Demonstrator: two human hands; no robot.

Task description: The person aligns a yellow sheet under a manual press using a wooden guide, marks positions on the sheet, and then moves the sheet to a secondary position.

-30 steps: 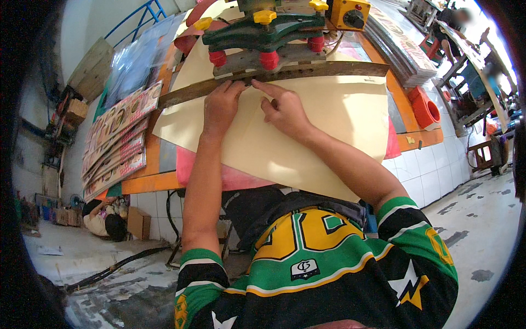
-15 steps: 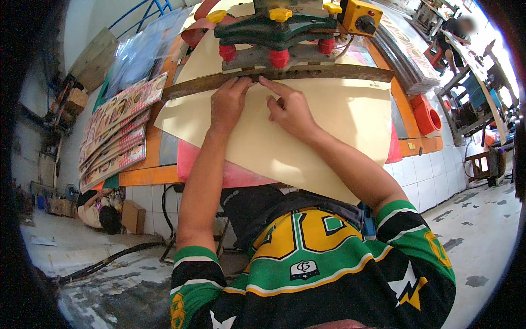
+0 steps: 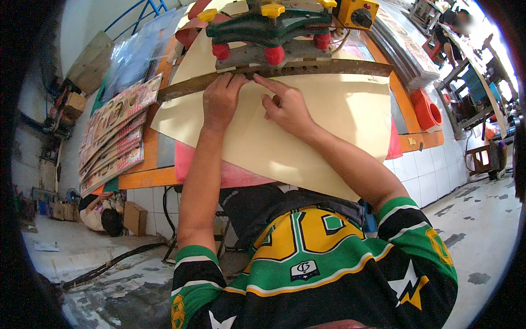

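Note:
A large cream sheet (image 3: 323,126) lies on the orange worktable (image 3: 148,172), its far edge under a long rusty metal bar (image 3: 329,68) of a green machine (image 3: 268,27) with red and yellow knobs. My left hand (image 3: 221,98) presses flat on the sheet, fingertips at the bar. Just to its right, my right hand (image 3: 285,104) rests on the sheet with the index finger stretched toward the bar. Neither hand grips anything. A pink sheet (image 3: 219,172) shows under the cream one.
Stacks of printed sheets (image 3: 112,137) lie at the table's left. A yellow control box (image 3: 359,13) sits on the machine, an orange cylinder (image 3: 427,109) at the right edge. A person (image 3: 101,214) crouches on the floor at left. The table front is white tile (image 3: 433,164).
The view has shifted slightly. Both hands stay at the bar, and my right index finger has stretched out toward it.

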